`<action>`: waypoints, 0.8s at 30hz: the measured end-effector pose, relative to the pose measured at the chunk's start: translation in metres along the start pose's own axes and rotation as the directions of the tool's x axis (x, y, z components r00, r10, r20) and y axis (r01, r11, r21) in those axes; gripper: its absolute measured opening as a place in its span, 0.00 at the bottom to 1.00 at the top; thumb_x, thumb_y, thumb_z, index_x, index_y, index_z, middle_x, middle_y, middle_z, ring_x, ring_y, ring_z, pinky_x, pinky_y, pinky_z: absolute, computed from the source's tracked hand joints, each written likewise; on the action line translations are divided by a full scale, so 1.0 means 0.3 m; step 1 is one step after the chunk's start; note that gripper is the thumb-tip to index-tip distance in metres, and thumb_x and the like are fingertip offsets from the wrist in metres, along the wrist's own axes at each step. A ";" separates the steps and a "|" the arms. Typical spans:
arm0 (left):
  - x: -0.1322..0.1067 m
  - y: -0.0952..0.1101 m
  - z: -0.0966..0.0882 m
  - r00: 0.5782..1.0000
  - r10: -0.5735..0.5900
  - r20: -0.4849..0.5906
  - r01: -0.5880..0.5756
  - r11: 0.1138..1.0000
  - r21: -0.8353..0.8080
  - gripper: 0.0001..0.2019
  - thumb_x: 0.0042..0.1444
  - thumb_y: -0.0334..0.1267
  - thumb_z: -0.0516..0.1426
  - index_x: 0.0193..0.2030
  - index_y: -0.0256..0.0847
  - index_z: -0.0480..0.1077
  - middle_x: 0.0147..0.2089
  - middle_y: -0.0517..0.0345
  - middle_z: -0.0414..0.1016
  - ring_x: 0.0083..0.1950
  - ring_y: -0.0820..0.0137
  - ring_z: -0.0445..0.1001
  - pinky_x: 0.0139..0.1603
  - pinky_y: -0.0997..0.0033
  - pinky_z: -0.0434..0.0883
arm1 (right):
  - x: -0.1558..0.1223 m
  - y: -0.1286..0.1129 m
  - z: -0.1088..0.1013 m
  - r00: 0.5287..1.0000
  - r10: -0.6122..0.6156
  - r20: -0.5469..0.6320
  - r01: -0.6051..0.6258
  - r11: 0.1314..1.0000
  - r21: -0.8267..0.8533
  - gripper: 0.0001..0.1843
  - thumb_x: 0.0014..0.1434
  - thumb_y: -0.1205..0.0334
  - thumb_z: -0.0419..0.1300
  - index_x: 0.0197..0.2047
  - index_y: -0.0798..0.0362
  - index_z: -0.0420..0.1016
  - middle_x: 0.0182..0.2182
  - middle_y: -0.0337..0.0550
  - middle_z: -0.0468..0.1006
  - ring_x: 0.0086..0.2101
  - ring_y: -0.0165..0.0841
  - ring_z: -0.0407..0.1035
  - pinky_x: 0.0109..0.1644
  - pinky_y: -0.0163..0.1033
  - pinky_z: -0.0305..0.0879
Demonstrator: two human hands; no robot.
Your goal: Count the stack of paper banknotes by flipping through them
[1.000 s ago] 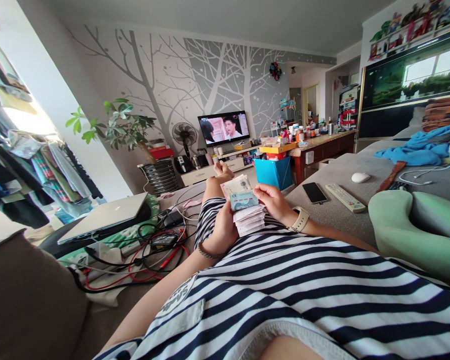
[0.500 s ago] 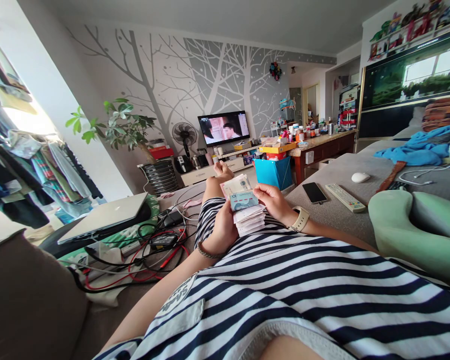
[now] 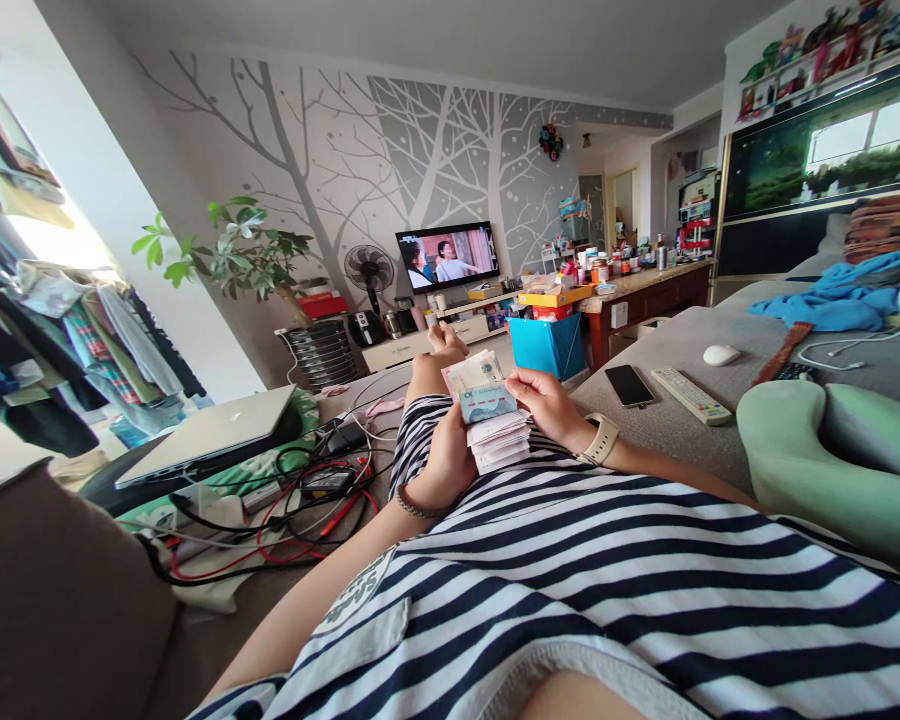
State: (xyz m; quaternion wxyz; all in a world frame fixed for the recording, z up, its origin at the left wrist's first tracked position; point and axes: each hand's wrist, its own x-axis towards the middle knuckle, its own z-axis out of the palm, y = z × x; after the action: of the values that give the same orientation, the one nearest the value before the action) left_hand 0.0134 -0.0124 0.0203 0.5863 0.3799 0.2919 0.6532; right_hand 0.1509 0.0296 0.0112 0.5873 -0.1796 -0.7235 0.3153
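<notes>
A thick stack of banknotes is above my lap, folded over, with its lower layers fanned toward me. My left hand grips the stack from its left side, thumb on top. On the face lies a blue-green banknote, and behind it stands a pinkish, pale note. My right hand, with a cream watch band at the wrist, pinches the upper right edge of the blue-green note. Its fingers are partly hidden behind the notes.
On the sofa to my right lie a phone, a remote control, a white mouse and a green neck pillow. To my left are a laptop and tangled cables. A blue box stands ahead.
Both hands stay almost in place on the banknotes. The top notes have shifted very slightly, and the picture on the television is different.
</notes>
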 end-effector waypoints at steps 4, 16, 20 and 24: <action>-0.002 0.000 0.003 1.000 -0.007 -0.014 0.007 1.000 -0.001 0.12 0.51 0.32 0.55 0.40 0.35 0.75 0.38 0.52 0.81 0.48 0.58 0.77 0.51 0.60 0.73 | 0.000 -0.001 0.001 1.000 -0.002 0.002 0.002 1.000 0.004 0.20 0.61 0.46 0.53 0.27 0.54 0.63 0.23 0.35 0.57 0.25 0.28 0.52 0.30 0.34 0.49; 0.006 -0.004 -0.005 1.000 0.003 -0.007 -0.003 1.000 0.005 0.10 0.50 0.32 0.56 0.37 0.34 0.76 0.37 0.52 0.81 0.46 0.58 0.78 0.49 0.61 0.74 | 0.001 -0.004 0.001 1.000 -0.009 0.002 0.009 1.000 0.002 0.20 0.61 0.47 0.53 0.27 0.54 0.63 0.23 0.35 0.58 0.25 0.27 0.52 0.30 0.35 0.49; 0.004 -0.004 -0.004 0.999 0.023 -0.034 -0.023 1.000 0.014 0.10 0.49 0.31 0.56 0.37 0.34 0.76 0.36 0.52 0.81 0.46 0.59 0.78 0.50 0.61 0.73 | 0.001 -0.002 0.001 1.000 -0.003 0.006 0.003 1.000 -0.006 0.20 0.61 0.46 0.53 0.27 0.54 0.63 0.23 0.35 0.57 0.25 0.28 0.51 0.30 0.35 0.49; 0.003 -0.003 -0.001 0.999 0.015 -0.031 -0.014 1.000 0.024 0.10 0.51 0.31 0.55 0.37 0.34 0.76 0.35 0.51 0.81 0.46 0.59 0.78 0.50 0.62 0.73 | 0.001 -0.002 0.000 1.000 -0.006 0.013 0.006 1.000 -0.008 0.20 0.61 0.46 0.53 0.27 0.54 0.63 0.23 0.35 0.57 0.26 0.28 0.52 0.30 0.35 0.49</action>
State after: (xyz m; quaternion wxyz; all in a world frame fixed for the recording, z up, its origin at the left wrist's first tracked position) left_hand 0.0135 -0.0114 0.0195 0.5724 0.3786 0.3060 0.6599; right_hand 0.1508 0.0293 0.0118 0.5827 -0.1776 -0.7291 0.3120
